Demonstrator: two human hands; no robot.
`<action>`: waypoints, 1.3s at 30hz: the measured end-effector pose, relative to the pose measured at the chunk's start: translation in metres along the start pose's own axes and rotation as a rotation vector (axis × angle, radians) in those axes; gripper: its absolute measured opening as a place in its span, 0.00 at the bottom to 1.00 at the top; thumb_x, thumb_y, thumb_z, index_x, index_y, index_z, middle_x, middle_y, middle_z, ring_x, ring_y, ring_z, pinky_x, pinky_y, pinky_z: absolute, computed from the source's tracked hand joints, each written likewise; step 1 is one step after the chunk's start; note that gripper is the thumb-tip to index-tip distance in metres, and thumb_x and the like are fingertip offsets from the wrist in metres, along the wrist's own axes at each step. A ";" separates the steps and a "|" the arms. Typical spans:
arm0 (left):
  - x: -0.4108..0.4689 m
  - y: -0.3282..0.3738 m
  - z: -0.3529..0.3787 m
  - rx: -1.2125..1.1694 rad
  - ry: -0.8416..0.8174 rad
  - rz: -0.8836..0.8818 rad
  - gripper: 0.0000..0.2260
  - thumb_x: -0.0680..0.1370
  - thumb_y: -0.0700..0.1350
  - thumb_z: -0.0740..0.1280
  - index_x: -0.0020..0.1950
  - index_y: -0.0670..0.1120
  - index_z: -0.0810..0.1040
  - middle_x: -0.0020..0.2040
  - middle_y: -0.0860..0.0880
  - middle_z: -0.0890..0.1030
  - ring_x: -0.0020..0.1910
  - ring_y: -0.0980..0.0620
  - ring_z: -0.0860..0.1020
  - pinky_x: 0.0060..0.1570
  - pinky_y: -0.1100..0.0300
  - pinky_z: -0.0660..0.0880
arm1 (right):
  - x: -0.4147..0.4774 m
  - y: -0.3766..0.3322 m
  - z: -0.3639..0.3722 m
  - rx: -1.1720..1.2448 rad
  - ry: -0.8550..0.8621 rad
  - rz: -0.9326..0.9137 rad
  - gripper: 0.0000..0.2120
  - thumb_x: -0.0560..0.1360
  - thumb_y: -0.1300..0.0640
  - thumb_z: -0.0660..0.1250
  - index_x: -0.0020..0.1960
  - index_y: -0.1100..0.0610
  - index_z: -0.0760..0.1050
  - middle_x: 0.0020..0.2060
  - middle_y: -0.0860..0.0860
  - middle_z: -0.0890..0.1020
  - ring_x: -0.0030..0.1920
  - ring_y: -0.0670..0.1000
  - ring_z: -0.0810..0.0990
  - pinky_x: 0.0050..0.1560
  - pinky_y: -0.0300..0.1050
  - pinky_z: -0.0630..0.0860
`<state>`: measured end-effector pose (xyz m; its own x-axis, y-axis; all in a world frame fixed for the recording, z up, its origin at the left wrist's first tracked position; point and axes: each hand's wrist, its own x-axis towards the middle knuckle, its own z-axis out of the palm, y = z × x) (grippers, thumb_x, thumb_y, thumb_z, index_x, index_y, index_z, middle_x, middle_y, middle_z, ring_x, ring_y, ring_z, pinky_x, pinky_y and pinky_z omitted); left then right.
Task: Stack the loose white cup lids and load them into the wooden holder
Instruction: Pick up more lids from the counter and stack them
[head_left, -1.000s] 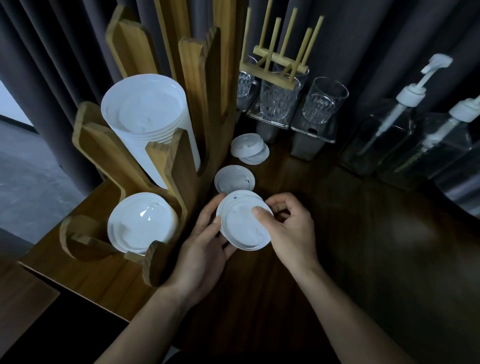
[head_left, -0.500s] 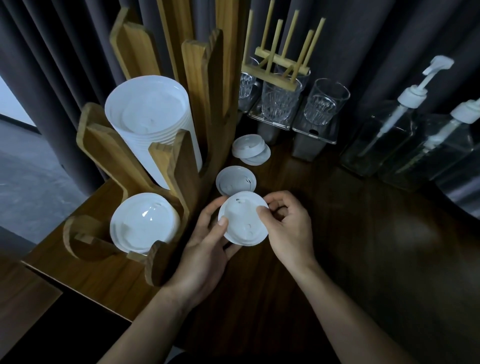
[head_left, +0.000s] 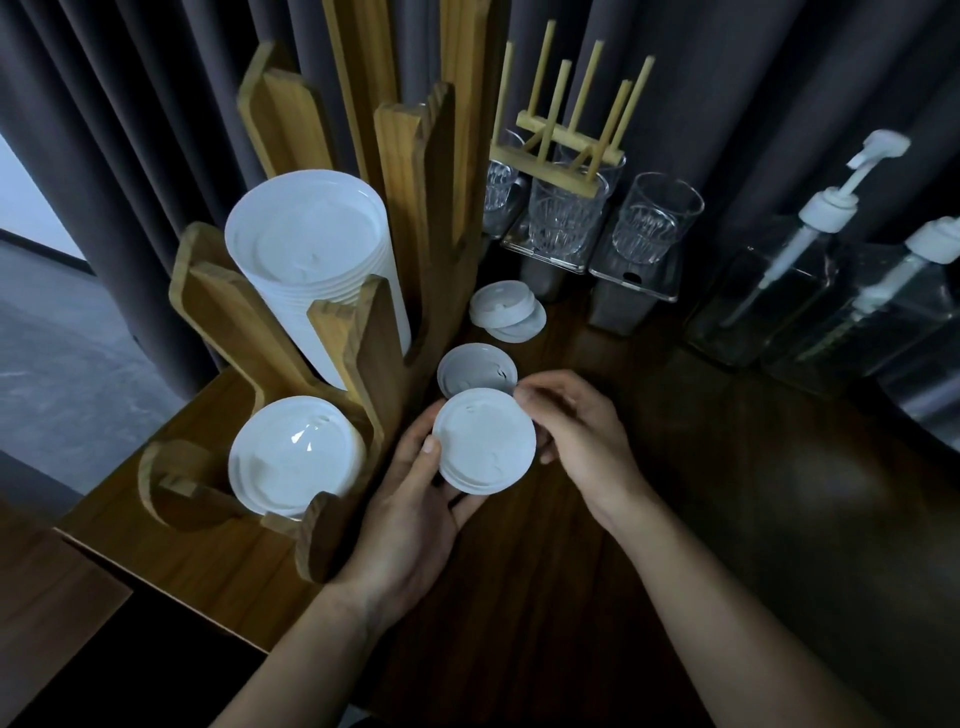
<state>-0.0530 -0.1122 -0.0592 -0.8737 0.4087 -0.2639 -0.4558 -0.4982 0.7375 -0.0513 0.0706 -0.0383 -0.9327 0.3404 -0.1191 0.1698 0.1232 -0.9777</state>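
The work was at the gathering stage, as far as could be judged: loose lids were being collected into one pile before any went into the wooden holder. A short stack of white lids was held above the worktop, just beside the holder's front edge. Its lower rim showed more than one layer, though the count could not be told.

The left hand cradled the stack from below and from the left. Its thumb was pressed on the left rim and its fingers were curled under the bottom edge. The right hand was half closed at the stack's right side. Its forefinger lay at the upper right rim and its thumb at the lower right rim, so it appeared to pinch and steady the pile.

A single lid lay on the worktop just behind the stack, close to the right forefinger. A pair of overlapping lids lay farther back, near the glasses. The holder already carried a tall column of lids in its upper cradle and a shorter batch in the lower one.

The next move probably called for the right hand to let go and pick up the single lid while the left hand kept the pile level. The lid would need to sit square and facing the same way to nest.
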 end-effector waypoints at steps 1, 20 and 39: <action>0.000 0.000 0.000 0.005 0.000 0.000 0.17 0.86 0.49 0.58 0.75 0.54 0.73 0.70 0.52 0.80 0.71 0.48 0.78 0.67 0.46 0.78 | 0.004 0.001 0.000 -0.011 0.015 0.021 0.06 0.81 0.47 0.70 0.54 0.48 0.82 0.43 0.45 0.84 0.38 0.43 0.82 0.34 0.39 0.75; -0.004 0.003 0.002 0.027 -0.007 -0.009 0.17 0.87 0.51 0.57 0.76 0.56 0.72 0.69 0.56 0.81 0.70 0.51 0.79 0.66 0.49 0.79 | 0.053 0.010 0.007 -0.351 0.157 0.126 0.10 0.77 0.52 0.75 0.37 0.51 0.83 0.28 0.46 0.83 0.31 0.46 0.82 0.33 0.41 0.75; -0.005 0.001 0.005 0.092 -0.015 0.002 0.18 0.84 0.52 0.60 0.75 0.55 0.74 0.71 0.53 0.79 0.68 0.47 0.80 0.64 0.42 0.79 | -0.004 -0.011 -0.028 -0.163 0.354 -0.369 0.08 0.78 0.61 0.73 0.50 0.48 0.83 0.45 0.43 0.86 0.48 0.45 0.84 0.50 0.36 0.79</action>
<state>-0.0482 -0.1115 -0.0541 -0.8716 0.4195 -0.2537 -0.4361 -0.4271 0.7921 -0.0403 0.0934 -0.0218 -0.7803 0.5369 0.3206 -0.0757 0.4278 -0.9007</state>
